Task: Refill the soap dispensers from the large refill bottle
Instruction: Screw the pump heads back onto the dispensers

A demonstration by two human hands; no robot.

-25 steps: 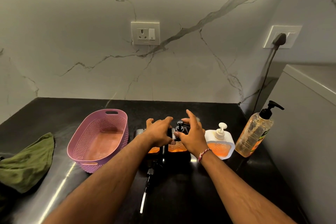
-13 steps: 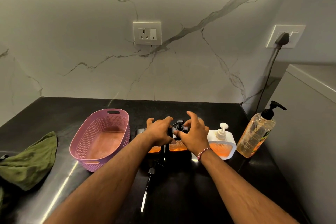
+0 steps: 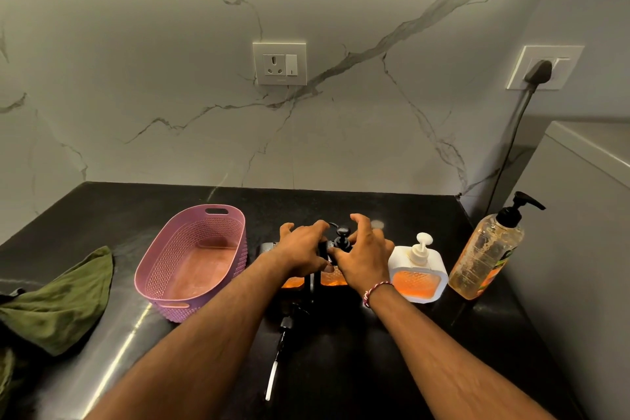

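Two black soap dispensers holding orange soap stand side by side mid-counter, mostly hidden by my hands. My left hand [image 3: 300,251] grips the top of the right black dispenser [image 3: 332,278]. My right hand [image 3: 363,257] pinches the collar of its black pump [image 3: 342,236], other fingers spread. The left black dispenser [image 3: 291,282] has no pump in it; a loose black pump with tube [image 3: 280,346] lies in front. A white dispenser [image 3: 418,283] stands to the right. The large clear refill bottle [image 3: 484,259] with orange soap stands at the far right.
A pink perforated basket [image 3: 155,269] sits left of the dispensers, and a green cloth [image 3: 58,297] lies at the far left. A grey appliance [image 3: 579,222] walls off the right side, with a plugged cable [image 3: 511,147] behind the bottle. The counter [image 3: 341,368] is black.
Both hands stay on the same black dispenser with hardly any movement. Only the view has shifted slightly.
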